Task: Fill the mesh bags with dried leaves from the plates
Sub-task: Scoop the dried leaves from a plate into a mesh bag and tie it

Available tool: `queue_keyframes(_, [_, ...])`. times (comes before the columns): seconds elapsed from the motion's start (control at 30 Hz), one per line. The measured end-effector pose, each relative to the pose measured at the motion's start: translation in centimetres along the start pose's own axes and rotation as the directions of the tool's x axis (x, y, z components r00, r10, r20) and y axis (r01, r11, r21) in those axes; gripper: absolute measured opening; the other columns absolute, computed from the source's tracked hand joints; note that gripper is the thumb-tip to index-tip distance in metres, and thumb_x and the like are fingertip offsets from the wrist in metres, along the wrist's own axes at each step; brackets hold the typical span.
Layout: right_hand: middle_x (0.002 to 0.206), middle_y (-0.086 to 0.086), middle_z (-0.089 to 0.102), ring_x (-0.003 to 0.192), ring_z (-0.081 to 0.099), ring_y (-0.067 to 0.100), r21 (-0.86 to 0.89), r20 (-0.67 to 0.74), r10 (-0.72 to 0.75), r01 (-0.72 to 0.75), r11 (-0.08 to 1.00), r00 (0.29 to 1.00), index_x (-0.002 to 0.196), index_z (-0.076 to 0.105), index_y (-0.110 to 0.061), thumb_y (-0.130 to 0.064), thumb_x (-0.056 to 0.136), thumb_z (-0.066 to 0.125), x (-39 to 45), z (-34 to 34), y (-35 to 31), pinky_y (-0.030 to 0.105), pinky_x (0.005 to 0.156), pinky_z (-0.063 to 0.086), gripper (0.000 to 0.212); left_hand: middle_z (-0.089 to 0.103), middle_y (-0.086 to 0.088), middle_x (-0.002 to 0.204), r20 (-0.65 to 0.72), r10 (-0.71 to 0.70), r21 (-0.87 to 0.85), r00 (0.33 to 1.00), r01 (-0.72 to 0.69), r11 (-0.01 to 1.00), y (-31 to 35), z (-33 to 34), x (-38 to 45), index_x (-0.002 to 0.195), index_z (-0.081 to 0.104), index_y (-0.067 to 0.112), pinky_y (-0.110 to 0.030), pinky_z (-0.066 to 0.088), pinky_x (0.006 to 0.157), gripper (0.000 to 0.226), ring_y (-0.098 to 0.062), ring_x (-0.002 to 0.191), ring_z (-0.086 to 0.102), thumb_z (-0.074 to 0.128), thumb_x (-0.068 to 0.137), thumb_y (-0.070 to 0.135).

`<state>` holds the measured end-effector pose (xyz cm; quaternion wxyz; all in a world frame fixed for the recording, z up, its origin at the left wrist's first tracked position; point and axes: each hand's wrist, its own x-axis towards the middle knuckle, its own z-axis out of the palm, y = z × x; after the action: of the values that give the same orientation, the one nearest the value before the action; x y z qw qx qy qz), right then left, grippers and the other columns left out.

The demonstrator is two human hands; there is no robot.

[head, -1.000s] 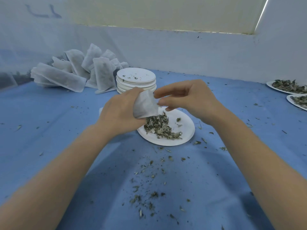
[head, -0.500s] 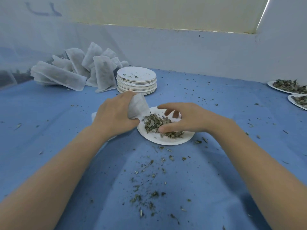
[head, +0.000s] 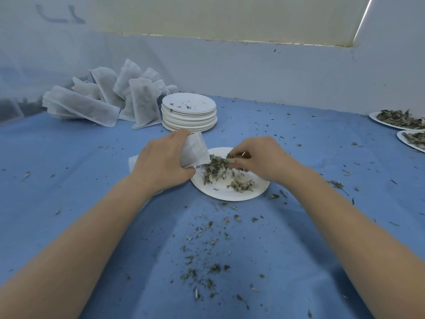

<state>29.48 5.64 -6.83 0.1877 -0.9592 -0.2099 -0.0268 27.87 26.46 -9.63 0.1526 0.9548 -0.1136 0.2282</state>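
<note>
Crumbs littering near surface (head: 287,261). Left hand (head: 161,164) gripping mesh bag (head: 194,150) at plate (head: 230,192) edge; right hand (head: 259,157) pinching dried leaves (head: 215,166). Empty plates (head: 189,115) stacking at 12, filled bags (head: 103,100) at 10, leaf plates (head: 400,120) at 2.

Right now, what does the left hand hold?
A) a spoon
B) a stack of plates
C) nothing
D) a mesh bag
D: the left hand grips a white mesh bag at the plate edge, while the right hand gathers leaves.
</note>
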Motion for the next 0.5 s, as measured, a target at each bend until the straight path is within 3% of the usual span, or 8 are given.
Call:
queue_keyframes(0.13, [0.092, -0.001, 0.066, 0.080, 0.060, 0.015, -0.012, -0.135, -0.072, 0.071, 0.997, 0.988, 0.099, 0.072, -0.023, -0.030, 0.090, 0.061, -0.2, -1.7, -0.7, 0.023, 0.075, 0.045, 0.016, 0.058, -0.002, 0.108, 0.002, 0.026, 0.020, 1.000, -0.026, 0.999, 0.2, 0.1, 0.0, 0.119, 0.047, 0.016, -0.029, 0.030, 0.067, 0.056, -0.030, 0.088, 0.054, 0.069, 0.069, 0.028])
queue_keyframes(0.23, [0.101, 0.001, 0.063, 0.078, 0.049, 0.010, -0.036, -0.222, -0.193, 0.190, 0.981, 0.956, 0.102, 0.073, -0.016, -0.020, 0.091, 0.061, -0.4, -1.5, -1.8, 0.017, 0.074, 0.038, 0.017, 0.059, -0.004, 0.108, -0.004, 0.061, 0.017, 0.998, -0.061, 0.998, 0.7, 0.2, -0.1, 0.119, 0.049, 0.015, -0.029, 0.030, 0.069, 0.056, -0.031, 0.091, 0.054, 0.070, 0.068, 0.026])
queue_keyframes(0.33, [0.096, 0.007, 0.065, 0.074, 0.047, 0.010, -0.011, -0.277, -0.284, 0.292, 0.956, 0.918, 0.096, 0.075, -0.010, -0.012, 0.086, 0.065, -0.7, -0.8, -3.1, 0.012, 0.069, 0.035, 0.014, 0.059, -0.002, 0.107, -0.028, 0.076, -0.020, 0.997, -0.077, 0.997, 1.4, 0.2, -0.1, 0.118, 0.050, 0.015, -0.028, 0.030, 0.068, 0.055, -0.029, 0.092, 0.054, 0.070, 0.068, 0.027])
queue_keyframes(0.43, [0.090, 0.002, 0.069, 0.073, 0.057, 0.010, 0.146, -0.282, -0.215, 0.263, 0.954, 0.935, 0.097, 0.075, -0.020, -0.010, 0.081, 0.069, -1.0, -0.4, -3.9, 0.012, 0.073, 0.040, 0.020, 0.058, 0.003, 0.099, -0.040, 0.075, -0.098, 0.996, -0.078, 0.992, 2.0, 0.3, -0.2, 0.113, 0.052, 0.017, -0.029, 0.032, 0.065, 0.051, -0.024, 0.086, 0.054, 0.069, 0.068, 0.033])
queue_keyframes(0.5, [0.092, -0.005, 0.073, 0.083, 0.063, 0.001, 0.306, -0.208, -0.140, 0.200, 0.931, 0.968, 0.104, 0.073, -0.028, -0.009, 0.081, 0.068, -1.2, -0.6, -4.0, 0.011, 0.078, 0.045, 0.030, 0.053, 0.008, 0.091, -0.041, 0.053, -0.145, 0.998, -0.058, 0.988, 2.2, 0.3, -0.2, 0.113, 0.052, 0.017, -0.030, 0.034, 0.064, 0.053, -0.021, 0.081, 0.051, 0.066, 0.066, 0.037])
